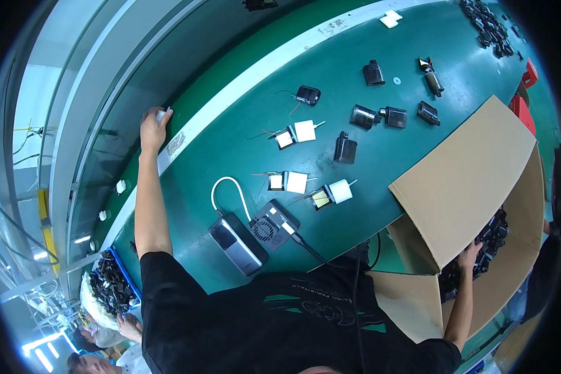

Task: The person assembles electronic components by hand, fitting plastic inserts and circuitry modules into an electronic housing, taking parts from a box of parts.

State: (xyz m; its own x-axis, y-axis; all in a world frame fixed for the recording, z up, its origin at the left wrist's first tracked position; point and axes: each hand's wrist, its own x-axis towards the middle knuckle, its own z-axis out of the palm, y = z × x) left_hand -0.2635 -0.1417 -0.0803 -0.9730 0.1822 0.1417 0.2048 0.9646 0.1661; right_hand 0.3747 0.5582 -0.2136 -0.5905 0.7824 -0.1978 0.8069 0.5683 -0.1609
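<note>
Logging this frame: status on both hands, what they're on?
Left hand outstretched, gripping small white part at conveyor edge. Right hand down in cardboard box among black parts. Nothing blocking either hand.

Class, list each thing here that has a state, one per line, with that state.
Brown cardboard box: open, flaps up, black parts inside.
Left hand: closed on a small white object at the table's far edge.
Right hand: inside the box, among the black parts.
Silver rectangular device: flat on the green table, white cable attached.
</note>
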